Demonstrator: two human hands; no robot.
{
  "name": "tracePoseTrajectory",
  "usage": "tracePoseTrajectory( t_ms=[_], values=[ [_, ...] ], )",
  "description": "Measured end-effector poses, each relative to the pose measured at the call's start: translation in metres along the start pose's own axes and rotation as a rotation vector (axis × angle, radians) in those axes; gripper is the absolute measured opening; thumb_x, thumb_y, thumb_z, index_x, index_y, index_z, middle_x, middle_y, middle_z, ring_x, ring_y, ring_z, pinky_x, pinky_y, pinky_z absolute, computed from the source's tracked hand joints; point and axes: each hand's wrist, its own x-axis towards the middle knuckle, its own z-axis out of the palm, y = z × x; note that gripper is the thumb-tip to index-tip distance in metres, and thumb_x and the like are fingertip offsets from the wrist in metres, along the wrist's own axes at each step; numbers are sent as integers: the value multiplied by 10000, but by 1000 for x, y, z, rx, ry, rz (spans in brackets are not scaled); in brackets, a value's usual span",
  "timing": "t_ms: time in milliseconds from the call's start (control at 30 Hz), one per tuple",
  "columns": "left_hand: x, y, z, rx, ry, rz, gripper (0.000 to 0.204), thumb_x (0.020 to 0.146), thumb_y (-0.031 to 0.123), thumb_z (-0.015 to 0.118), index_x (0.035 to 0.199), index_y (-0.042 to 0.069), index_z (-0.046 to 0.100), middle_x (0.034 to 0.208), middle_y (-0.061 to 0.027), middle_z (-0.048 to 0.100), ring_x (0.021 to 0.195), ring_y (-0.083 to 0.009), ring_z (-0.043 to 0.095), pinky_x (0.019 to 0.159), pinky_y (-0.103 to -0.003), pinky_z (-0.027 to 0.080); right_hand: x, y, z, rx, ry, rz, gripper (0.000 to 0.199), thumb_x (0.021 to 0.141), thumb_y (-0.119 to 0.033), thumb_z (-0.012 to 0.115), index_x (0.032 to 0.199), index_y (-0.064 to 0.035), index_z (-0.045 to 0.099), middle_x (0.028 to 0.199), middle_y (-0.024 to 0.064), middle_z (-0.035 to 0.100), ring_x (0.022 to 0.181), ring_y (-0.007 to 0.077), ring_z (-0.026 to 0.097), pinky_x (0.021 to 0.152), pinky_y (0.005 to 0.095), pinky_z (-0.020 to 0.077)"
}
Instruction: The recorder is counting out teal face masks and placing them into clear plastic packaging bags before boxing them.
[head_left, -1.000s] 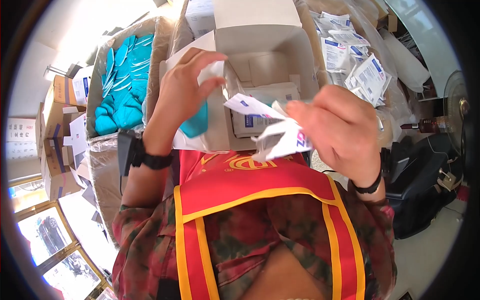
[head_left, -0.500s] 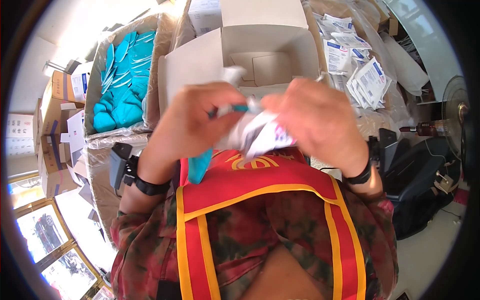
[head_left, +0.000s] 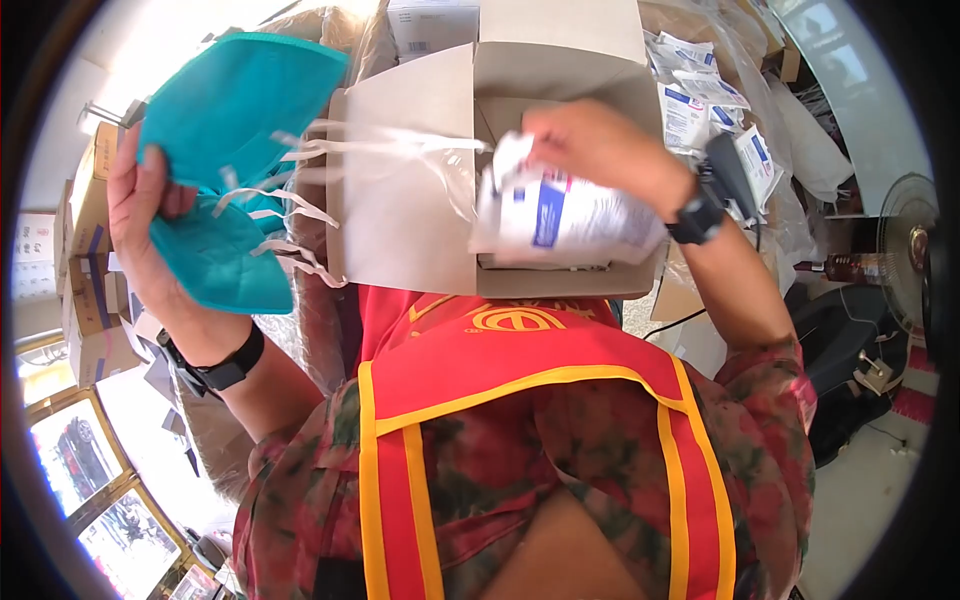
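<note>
At the far left my left hand point(head_left: 140, 200) is closed on teal face masks point(head_left: 240, 110). They are spread apart, and their white ear loops dangle to the right. Over an open white carton point(head_left: 405, 190) my right hand point(head_left: 595, 145), smeared by motion, is closed on the top of a white-and-blue packet point(head_left: 565, 215). The packet hangs at the carton's mouth and hides part of the inside.
More white packets point(head_left: 690, 115) lie in a plastic-lined box at the back right. Brown cartons point(head_left: 88, 285) are stacked at the left. A fan point(head_left: 905, 240) and a dark bag point(head_left: 850, 345) are on the right.
My hands were together in front of the carton, with a packet and something teal. Now they are apart: the left has swung out left with the masks, the right has the packet over the carton.
</note>
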Motion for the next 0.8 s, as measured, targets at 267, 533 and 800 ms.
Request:
tracePoseTrajectory(
  t_ms=[267, 533, 800],
  values=[
    [10, -31, -20, -207, -143, -61, 418, 957, 423, 552, 730, 83, 462, 767, -26, 456, 765, -137, 429, 786, -277, 367, 9, 22, 81, -291, -151, 132, 269, 727, -182, 745, 920, -12, 670, 888, 158, 671, 892, 338, 646, 801, 406, 508],
    [-13, -56, 24, 60, -387, -243, 402, 985, 276, 524, 650, 68, 444, 685, -69, 504, 587, -121, 472, 554, -256, 379, 5, 13, 78, -118, -213, 210, 287, 750, -159, 727, 978, -10, 634, 937, 165, 664, 927, 345, 637, 818, 404, 500],
    [-34, -56, 64, 348, -557, -160, 322, 808, 140, 774, 646, 60, 508, 592, 73, 445, 554, -7, 334, 479, -194, 238, -3, 37, 90, -34, -255, 355, 281, 748, -169, 725, 965, -14, 637, 948, 179, 662, 928, 351, 634, 818, 410, 497]
  ],
)
